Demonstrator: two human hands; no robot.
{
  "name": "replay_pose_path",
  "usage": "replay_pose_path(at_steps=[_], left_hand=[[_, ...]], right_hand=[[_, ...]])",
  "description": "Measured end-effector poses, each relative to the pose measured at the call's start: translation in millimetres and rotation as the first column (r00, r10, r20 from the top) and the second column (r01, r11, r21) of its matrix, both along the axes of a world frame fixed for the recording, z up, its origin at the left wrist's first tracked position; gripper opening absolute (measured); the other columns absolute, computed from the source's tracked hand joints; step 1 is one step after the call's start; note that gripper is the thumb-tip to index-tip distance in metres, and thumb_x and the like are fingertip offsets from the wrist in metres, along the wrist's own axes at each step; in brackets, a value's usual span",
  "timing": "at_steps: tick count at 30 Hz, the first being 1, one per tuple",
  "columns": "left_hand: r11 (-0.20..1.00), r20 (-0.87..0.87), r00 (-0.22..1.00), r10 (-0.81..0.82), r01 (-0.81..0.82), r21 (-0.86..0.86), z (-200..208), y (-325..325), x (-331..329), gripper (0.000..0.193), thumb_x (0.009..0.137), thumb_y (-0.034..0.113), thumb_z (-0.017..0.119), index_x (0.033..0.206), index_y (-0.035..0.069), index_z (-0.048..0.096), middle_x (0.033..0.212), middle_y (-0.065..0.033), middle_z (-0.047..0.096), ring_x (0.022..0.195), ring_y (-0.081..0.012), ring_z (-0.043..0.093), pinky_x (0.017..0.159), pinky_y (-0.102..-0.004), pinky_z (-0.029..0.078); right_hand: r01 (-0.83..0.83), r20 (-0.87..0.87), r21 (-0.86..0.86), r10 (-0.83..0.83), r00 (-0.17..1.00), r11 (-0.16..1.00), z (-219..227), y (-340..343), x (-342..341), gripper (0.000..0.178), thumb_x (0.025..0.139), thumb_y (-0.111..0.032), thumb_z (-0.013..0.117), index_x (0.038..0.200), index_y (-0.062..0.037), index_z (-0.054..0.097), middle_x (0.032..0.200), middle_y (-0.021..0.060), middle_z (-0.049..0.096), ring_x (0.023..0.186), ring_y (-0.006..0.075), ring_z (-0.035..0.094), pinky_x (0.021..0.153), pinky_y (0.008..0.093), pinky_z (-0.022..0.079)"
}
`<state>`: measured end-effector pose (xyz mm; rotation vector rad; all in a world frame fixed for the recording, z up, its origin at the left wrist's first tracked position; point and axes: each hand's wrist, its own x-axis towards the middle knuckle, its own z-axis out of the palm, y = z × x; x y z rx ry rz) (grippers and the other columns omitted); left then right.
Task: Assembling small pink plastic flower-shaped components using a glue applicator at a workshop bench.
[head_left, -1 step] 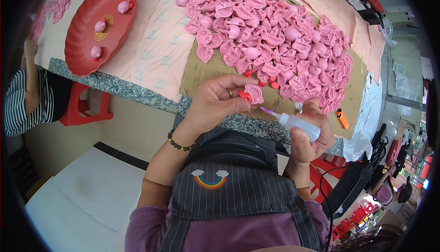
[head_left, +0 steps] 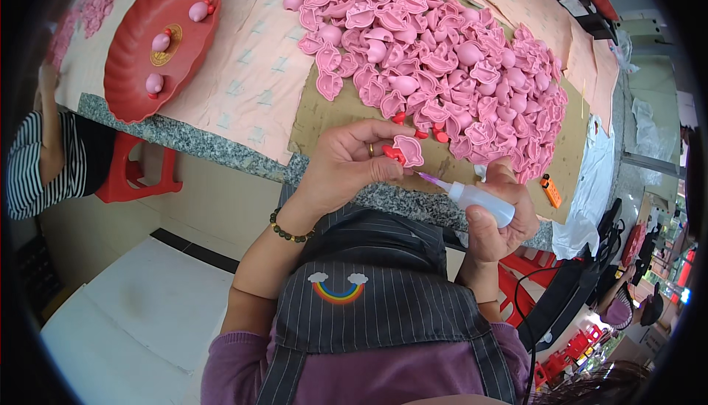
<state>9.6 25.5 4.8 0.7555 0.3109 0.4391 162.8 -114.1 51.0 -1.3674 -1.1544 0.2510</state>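
My left hand (head_left: 346, 160) pinches a pink plastic shell piece (head_left: 410, 151) together with a small red piece (head_left: 394, 155), held over the front edge of the table. In my right hand (head_left: 509, 213) is a white squeeze glue bottle (head_left: 483, 204); its purple nozzle (head_left: 434, 180) points left, with the thin tip close to the lower edge of the pink piece. A few loose red pieces (head_left: 440, 133) lie on the brown cardboard (head_left: 317, 121), just beyond my left fingers. Past them spreads a large heap of pink shell pieces (head_left: 435, 58).
A red scalloped tray (head_left: 129, 73) at the left holds three pink pieces with red parts. An orange lighter (head_left: 551, 191) lies on the cardboard's right side. Crumpled white plastic (head_left: 579, 235) hangs near the table's right edge. A person in a striped top (head_left: 33, 162) is at far left, near a red stool (head_left: 140, 176).
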Motion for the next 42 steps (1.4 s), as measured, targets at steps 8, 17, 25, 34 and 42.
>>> replay_pose_path(at_steps=[8, 17, 25, 34, 42], left_hand=[[1.000, 0.002, 1.000, -0.002, 0.002, 0.002, -1.5, -0.2, -0.4, 0.040, 0.078, 0.004, 0.066, 0.114, -0.007, 0.052, 0.113, -0.0168, 0.058, 0.089, -0.0172, 0.062, 0.075, -0.0293, 0.054], [1.000, 0.003, 1.000, 0.010, -0.010, 0.007, 0.0, -0.8, 1.3, 0.040, 0.078, 0.003, 0.066, 0.114, -0.007, 0.052, 0.110, -0.0161, 0.059, 0.088, -0.0171, 0.062, 0.075, -0.0284, 0.054], [0.999, -0.005, 1.000, 0.009, -0.009, 0.049, -1.0, -0.7, 1.6, 0.046, 0.070, -0.002, 0.071, 0.113, -0.006, 0.053, 0.103, -0.0122, 0.061, 0.084, -0.0144, 0.062, 0.074, -0.0253, 0.053], [0.998, -0.034, 0.999, 0.024, -0.022, 0.065, 1.9, -2.6, 1.0, 0.044, 0.070, -0.007, 0.069, 0.112, -0.006, 0.054, 0.103, -0.0108, 0.061, 0.084, -0.0111, 0.061, 0.071, -0.0219, 0.053], [0.998, -0.023, 0.999, 0.027, -0.025, 0.065, 4.5, -3.2, 3.9, 0.043, 0.071, -0.008, 0.069, 0.112, -0.006, 0.054, 0.100, -0.0109, 0.062, 0.082, -0.0112, 0.062, 0.070, -0.0215, 0.053]], right_hand=[[-0.032, 0.021, -0.027, 0.032, 0.999, 0.999, -3.5, -1.3, 0.4, 0.019, 0.067, -0.008, 0.069, 0.078, 0.0006, 0.056, 0.061, 0.0062, 0.052, 0.057, 0.0156, 0.039, 0.057, 0.0304, 0.032], [-0.003, -0.007, -0.019, 0.003, 1.000, 1.000, -5.2, -0.8, 1.2, 0.020, 0.067, -0.011, 0.071, 0.076, 0.0009, 0.057, 0.061, 0.0054, 0.052, 0.057, 0.0154, 0.039, 0.058, 0.0301, 0.032], [0.009, -0.038, -0.002, -0.009, 0.999, 1.000, -2.3, -3.0, -0.2, 0.021, 0.069, -0.012, 0.070, 0.079, 0.0004, 0.057, 0.063, 0.0057, 0.053, 0.061, 0.0155, 0.040, 0.061, 0.0304, 0.034], [-0.042, -0.019, -0.014, 0.042, 0.999, 0.999, -3.8, -0.1, -1.0, 0.020, 0.067, -0.009, 0.070, 0.079, 0.0009, 0.057, 0.063, 0.0066, 0.054, 0.058, 0.0163, 0.040, 0.059, 0.0303, 0.033], [-0.035, 0.071, -0.019, 0.036, 0.997, 0.999, -0.7, 3.5, -1.2, 0.020, 0.066, -0.008, 0.070, 0.077, 0.0016, 0.056, 0.061, 0.0072, 0.053, 0.055, 0.0165, 0.039, 0.055, 0.0297, 0.031]])
